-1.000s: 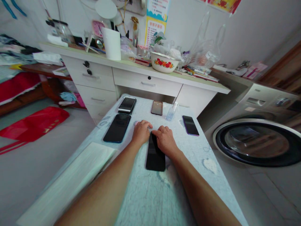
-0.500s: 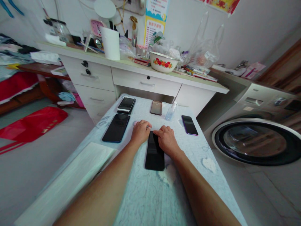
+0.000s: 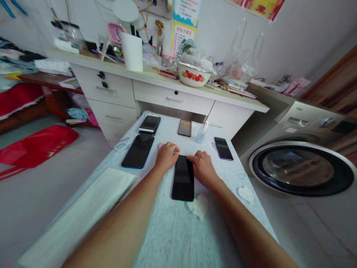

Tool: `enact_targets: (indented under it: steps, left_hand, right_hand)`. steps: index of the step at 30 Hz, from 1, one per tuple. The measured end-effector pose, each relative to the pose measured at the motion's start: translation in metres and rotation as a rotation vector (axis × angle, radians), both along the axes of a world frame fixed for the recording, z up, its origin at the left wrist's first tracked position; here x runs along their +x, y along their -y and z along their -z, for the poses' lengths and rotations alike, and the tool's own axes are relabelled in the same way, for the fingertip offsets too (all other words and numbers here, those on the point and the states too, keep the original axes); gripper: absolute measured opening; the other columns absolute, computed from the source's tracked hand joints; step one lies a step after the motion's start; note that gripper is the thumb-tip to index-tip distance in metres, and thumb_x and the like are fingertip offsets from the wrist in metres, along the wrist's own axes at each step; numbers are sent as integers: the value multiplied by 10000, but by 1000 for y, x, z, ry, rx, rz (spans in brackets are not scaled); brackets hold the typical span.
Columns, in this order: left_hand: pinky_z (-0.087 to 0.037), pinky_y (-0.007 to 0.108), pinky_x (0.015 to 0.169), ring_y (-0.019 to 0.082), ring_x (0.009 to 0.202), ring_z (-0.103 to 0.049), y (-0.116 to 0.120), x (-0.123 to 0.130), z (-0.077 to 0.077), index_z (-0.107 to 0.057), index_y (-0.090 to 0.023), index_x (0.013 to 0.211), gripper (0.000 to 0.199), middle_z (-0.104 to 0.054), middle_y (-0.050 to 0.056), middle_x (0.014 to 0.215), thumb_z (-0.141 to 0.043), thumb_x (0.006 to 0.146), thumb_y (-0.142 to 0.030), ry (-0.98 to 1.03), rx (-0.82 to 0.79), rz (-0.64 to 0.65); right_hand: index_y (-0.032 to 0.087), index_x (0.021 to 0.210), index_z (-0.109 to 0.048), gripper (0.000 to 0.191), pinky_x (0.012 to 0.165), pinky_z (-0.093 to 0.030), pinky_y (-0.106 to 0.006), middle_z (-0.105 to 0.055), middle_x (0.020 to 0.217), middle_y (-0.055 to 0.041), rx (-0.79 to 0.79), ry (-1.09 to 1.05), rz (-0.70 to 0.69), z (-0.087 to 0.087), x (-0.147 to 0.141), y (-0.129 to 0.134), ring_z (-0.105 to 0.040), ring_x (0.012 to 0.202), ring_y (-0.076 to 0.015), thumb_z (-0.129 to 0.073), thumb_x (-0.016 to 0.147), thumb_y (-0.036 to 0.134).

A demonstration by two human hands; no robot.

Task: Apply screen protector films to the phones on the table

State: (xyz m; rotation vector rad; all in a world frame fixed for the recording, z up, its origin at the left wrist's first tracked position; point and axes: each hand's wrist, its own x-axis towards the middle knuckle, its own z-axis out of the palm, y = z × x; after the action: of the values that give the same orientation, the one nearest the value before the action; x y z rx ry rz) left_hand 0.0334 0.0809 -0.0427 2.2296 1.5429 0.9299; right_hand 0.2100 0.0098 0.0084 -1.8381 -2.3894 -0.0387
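Lying screen-up on the table (image 3: 173, 234), the middle phone (image 3: 182, 182) is flanked at its far end by the left hand (image 3: 166, 156) and right hand (image 3: 204, 166). The left is curled; whether anything is pinched cannot be told. The right is bent and placed at the far right corner; its grip cannot be made out.

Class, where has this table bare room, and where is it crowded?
Bare: between left forearm and right forearm, below the middle phone; and right of the right forearm, below the purple-edged phone. Crowded: far left, stacked phones beside a large phone.
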Motion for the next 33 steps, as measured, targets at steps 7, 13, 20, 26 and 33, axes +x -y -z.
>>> enact_targets:
  steps: [7,13,20,26,33]
  left_hand:
    - [-356,423,1000,227,1017,-593,1,0,0,-660,-228,837,109,-665,43,993,-564,787,-210,-1,-2,-4]
    - [-355,418,1005,224,1017,-593,1,0,-1,-659,-232,835,105,-664,40,997,-562,795,-222,-12,-4,-7]
    - [-361,424,1001,229,1021,-591,0,0,-2,-653,-233,837,104,-662,43,1009,-563,788,-220,-23,-15,-11]
    - [-363,420,993,227,1011,-592,0,0,-2,-660,-230,846,121,-662,44,1005,-553,792,-218,-38,-14,-7]
    - [-362,420,997,230,1015,-591,1,1,-2,-666,-220,850,129,-661,56,1004,-547,799,-228,-41,-4,-4]
  right_hand:
    - [281,1177,-691,358,770,-298,-316,-588,970,-87,13,-35,53,1,11,7,-466,897,-218,-424,964,171]
    - [254,1175,-692,334,788,-316,-301,-588,951,-83,35,-100,57,10,14,11,-477,878,-201,-428,981,190]
    - [239,1121,-723,326,804,-355,-295,-598,890,-67,15,-203,-92,7,26,14,-502,881,-186,-478,933,134]
    - [236,1079,-750,296,815,-387,-305,-638,870,-61,-44,-315,-184,6,34,15,-535,868,-175,-504,932,159]
    - [222,1037,-763,323,822,-416,-304,-648,853,-44,-106,-402,-257,4,42,16,-555,857,-165,-540,851,82]
